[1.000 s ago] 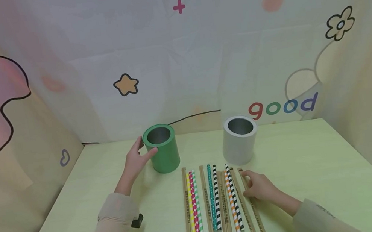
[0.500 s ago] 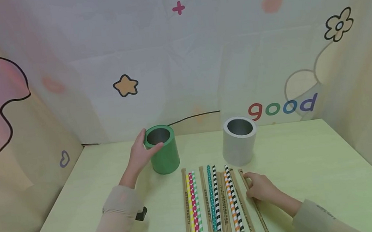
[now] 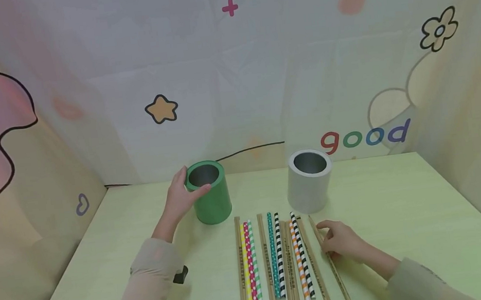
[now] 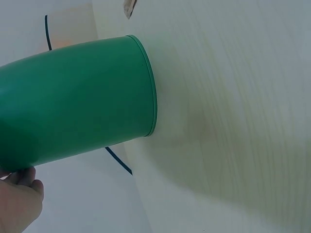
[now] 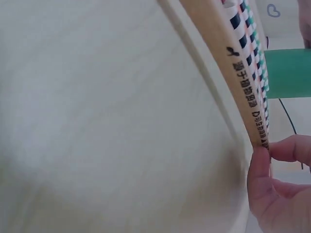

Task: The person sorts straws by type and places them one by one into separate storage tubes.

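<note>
The left hand (image 3: 180,199) curls its fingers (image 3: 201,190) round the rim of the green can (image 3: 208,192), which stands on the tabletop (image 3: 405,211). The right hand (image 3: 342,243) pinches the outermost wooden chopstick (image 3: 332,265), with the striped straws (image 3: 278,258) lying just beside its fingers.

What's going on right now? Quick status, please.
Left hand grips green cup near its rim. Right hand pinches rightmost wooden chopstick. Striped straws lie alongside, nothing blocking.
</note>
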Action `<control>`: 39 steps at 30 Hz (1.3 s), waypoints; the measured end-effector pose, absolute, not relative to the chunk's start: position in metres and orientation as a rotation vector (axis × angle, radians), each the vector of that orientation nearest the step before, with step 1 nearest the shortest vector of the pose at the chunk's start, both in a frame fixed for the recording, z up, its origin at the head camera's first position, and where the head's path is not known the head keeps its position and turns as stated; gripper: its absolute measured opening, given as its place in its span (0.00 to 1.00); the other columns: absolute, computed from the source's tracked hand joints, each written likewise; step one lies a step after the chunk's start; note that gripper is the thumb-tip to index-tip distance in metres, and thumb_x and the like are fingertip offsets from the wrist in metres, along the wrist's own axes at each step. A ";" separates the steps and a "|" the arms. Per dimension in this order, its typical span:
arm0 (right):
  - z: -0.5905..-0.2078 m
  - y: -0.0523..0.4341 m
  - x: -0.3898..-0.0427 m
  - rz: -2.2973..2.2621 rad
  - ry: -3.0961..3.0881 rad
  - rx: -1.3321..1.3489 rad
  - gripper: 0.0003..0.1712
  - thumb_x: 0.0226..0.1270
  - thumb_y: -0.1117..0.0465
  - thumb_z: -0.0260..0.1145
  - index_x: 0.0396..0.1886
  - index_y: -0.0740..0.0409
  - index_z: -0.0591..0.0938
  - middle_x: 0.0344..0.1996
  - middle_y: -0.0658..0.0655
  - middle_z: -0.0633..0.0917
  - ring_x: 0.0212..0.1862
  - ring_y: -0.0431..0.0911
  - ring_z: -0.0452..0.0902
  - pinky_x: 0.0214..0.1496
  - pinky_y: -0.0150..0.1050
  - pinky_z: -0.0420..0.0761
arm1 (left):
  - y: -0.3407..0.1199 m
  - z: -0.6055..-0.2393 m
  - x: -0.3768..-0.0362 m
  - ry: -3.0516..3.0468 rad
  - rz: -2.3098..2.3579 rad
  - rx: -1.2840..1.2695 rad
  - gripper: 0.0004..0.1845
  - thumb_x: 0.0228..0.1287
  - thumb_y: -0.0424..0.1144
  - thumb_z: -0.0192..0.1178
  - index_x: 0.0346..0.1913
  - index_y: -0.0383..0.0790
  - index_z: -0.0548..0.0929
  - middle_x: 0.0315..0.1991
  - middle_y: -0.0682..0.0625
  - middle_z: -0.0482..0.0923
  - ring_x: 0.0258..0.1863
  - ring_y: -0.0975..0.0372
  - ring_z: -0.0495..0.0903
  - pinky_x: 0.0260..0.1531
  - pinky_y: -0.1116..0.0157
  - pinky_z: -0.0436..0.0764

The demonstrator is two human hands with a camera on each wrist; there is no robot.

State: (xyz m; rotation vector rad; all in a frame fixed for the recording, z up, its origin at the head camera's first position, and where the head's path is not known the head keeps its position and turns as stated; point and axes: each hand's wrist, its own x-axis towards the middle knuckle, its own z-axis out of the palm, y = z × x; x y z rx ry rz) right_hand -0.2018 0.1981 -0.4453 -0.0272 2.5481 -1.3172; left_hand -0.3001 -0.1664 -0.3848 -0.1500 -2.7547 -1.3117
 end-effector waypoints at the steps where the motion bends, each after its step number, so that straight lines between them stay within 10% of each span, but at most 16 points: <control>1: -0.444 0.199 -0.202 -1.338 2.529 -0.041 0.32 0.47 0.74 0.59 0.57 0.71 0.65 0.18 0.55 0.75 0.17 0.43 0.70 0.19 0.36 0.75 | -0.167 -0.384 -0.300 -2.758 -1.308 -0.151 0.54 0.47 0.63 0.59 0.69 0.38 0.44 0.69 0.42 0.43 0.68 0.49 0.45 0.63 0.48 0.54; 39: -0.257 0.129 -0.276 -2.060 2.265 -0.506 0.06 0.63 0.64 0.53 0.39 0.56 0.68 0.31 0.53 0.75 0.32 0.43 0.76 0.36 0.36 0.81 | -0.170 -0.393 -0.302 -2.702 -1.484 -0.107 0.54 0.45 0.61 0.61 0.69 0.42 0.43 0.70 0.45 0.44 0.68 0.50 0.44 0.62 0.46 0.53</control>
